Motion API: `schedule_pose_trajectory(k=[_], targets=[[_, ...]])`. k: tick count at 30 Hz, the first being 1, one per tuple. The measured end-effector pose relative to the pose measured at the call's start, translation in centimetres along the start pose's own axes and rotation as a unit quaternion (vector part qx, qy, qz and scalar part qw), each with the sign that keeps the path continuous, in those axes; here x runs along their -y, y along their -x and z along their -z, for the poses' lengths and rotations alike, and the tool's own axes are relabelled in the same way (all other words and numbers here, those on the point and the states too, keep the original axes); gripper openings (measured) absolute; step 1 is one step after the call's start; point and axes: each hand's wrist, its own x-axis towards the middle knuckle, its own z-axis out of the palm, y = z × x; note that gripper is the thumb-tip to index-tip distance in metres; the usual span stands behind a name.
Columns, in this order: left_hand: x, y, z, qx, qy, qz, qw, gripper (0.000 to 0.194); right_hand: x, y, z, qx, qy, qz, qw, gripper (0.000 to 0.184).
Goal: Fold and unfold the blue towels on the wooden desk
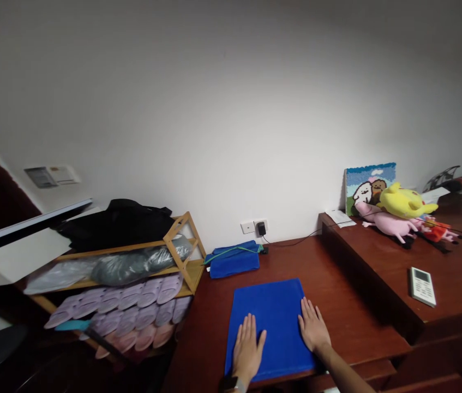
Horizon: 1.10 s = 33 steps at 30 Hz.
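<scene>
A blue cloth [276,322] lies spread flat on the reddish-brown wooden cabinet top. My left hand [249,348] rests palm down on its left side near the front, fingers stretched out; a watch shows at the wrist. On the cloth's right edge lies my right hand [313,326], also flat with fingers extended. Behind them, close to the wall, is a folded blue cloth [234,260] with a green cord across it.
To the left stands a wooden rack [185,262] with a black bag [120,224] and several slippers [144,295]. A raised cabinet top on the right bears plush toys [406,202], a picture [364,183] and a remote control [422,286]. A plugged-in charger [261,228] trails a cable.
</scene>
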Motion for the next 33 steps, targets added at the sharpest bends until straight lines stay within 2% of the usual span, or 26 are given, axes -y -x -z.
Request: schedule_pose_trajectory(k=[3, 5, 11, 15, 20, 23, 29, 31, 33], targets=[[3.9, 1.4, 0.3, -0.012, -0.007, 0.027, 1.0, 0.075, 0.0, -0.1, -0.3, -0.001, 0.007, -0.006, 1.0, 0.07], [5.0, 2.0, 0.6, -0.014, -0.006, 0.017, 1.0, 0.074, 0.0, -0.2, -0.3, -0.002, 0.011, -0.009, 1.0, 0.07], [4.0, 2.7, 2.3, -0.008, -0.006, 0.016, 1.0, 0.072, 0.1, 0.5, 0.1, -0.011, 0.023, 0.003, 1.0, 0.069], [3.4, 2.8, 3.0, -0.003, -0.005, 0.02, 1.0, 0.071, -0.5, 3.1, -1.0, -0.031, -0.005, 0.02, 0.999, 0.068], [3.1, 2.7, 3.3, -0.003, -0.01, 0.016, 1.0, 0.071, -1.0, 5.9, -2.1, -0.019, -0.02, 0.016, 0.999, 0.069], [4.0, 3.4, 3.3, -0.006, -0.014, 0.013, 1.0, 0.067, -0.8, 6.2, -1.9, -0.017, -0.012, 0.013, 1.0, 0.069], [8.7, 7.0, 3.1, -0.027, -0.028, 0.039, 0.998, 0.066, -0.9, 5.9, -2.1, -0.025, -0.015, 0.018, 0.999, 0.069], [8.6, 7.6, 3.3, -0.059, -0.03, 0.048, 0.997, 0.065, -1.0, 5.9, -2.2, -0.032, -0.022, 0.02, 0.999, 0.068], [6.4, 7.2, 3.6, -0.088, -0.025, 0.036, 0.995, 0.062, -1.0, 6.0, -2.2, -0.031, -0.022, 0.02, 0.999, 0.069]])
